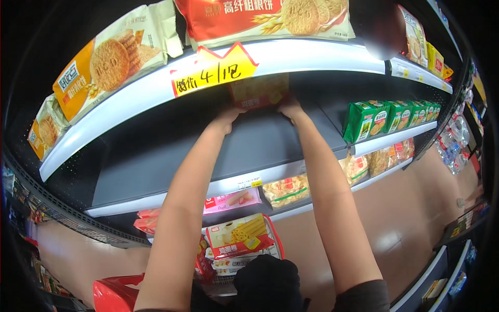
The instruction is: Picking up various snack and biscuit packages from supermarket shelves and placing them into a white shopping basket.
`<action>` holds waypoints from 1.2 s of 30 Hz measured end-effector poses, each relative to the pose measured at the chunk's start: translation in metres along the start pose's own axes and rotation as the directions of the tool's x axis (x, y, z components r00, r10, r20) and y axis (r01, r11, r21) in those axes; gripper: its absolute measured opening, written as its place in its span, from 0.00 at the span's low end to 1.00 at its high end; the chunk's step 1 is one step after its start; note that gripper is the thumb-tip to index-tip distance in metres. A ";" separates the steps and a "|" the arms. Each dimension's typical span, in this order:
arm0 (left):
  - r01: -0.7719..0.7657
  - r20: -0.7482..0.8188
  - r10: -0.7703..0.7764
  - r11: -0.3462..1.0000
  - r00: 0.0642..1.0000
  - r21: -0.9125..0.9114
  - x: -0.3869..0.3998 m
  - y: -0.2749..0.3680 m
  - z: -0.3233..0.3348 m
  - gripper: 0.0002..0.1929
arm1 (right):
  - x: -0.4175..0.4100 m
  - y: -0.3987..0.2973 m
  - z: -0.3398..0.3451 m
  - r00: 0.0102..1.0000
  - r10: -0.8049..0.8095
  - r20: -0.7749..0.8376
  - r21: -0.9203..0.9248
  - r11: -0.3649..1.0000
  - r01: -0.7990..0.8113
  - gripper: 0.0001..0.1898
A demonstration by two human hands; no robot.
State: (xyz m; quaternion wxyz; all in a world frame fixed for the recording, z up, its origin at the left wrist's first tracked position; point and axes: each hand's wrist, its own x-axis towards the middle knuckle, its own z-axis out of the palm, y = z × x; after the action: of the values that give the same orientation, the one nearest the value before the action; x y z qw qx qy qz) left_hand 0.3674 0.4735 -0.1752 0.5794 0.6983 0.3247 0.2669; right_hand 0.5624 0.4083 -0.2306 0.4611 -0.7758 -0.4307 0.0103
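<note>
Both my arms reach deep over a dark grey shelf point(269, 140), beneath a white-edged shelf of biscuit packs. A packet of egg rolls point(259, 91) stands in shadow at the back, held between my two hands. My left hand point(232, 117) grips its lower left corner and my right hand point(290, 109) its lower right side; the fingertips are partly hidden in the dark. Below, between my forearms, a similar egg roll packet point(237, 236) lies on top of more packs in a basket with a red rim point(277, 238).
Overhead are large biscuit packs point(113, 62) and a yellow price sign point(214, 74) on the shelf edge. Green biscuit packs point(366, 121) line the shelf at right. Lower down are bagged snacks point(286, 191) and a pink wafer pack point(234, 201). A red plastic object point(115, 292) is at lower left.
</note>
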 end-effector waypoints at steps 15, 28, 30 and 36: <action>-0.233 -0.256 0.182 0.955 0.949 -0.186 -0.168 0.006 -0.122 0.10 | -0.151 -0.156 -0.035 0.978 -0.122 0.168 0.606 0.795 -0.005 0.10; 0.201 -0.382 -0.244 0.968 0.891 -0.150 -0.327 -0.137 -0.194 0.35 | -0.290 -0.228 0.035 0.719 -0.327 0.613 0.249 0.944 0.217 0.12; 0.427 -0.227 -0.408 0.903 0.884 0.039 -0.331 -0.164 -0.202 0.44 | -0.300 -0.229 0.061 0.656 -0.290 0.697 0.187 0.956 0.225 0.11; 0.680 0.011 -0.706 0.687 0.708 0.256 -0.335 -0.190 -0.201 0.47 | -0.308 -0.183 0.135 0.591 -0.345 0.729 0.229 0.937 0.265 0.10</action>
State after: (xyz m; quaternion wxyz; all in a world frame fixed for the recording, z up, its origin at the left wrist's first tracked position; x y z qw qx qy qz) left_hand -0.0271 0.3683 -0.3235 0.5679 0.5998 0.5614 -0.0504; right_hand 0.1930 0.3322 -0.2927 0.2691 -0.5906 -0.7091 0.2755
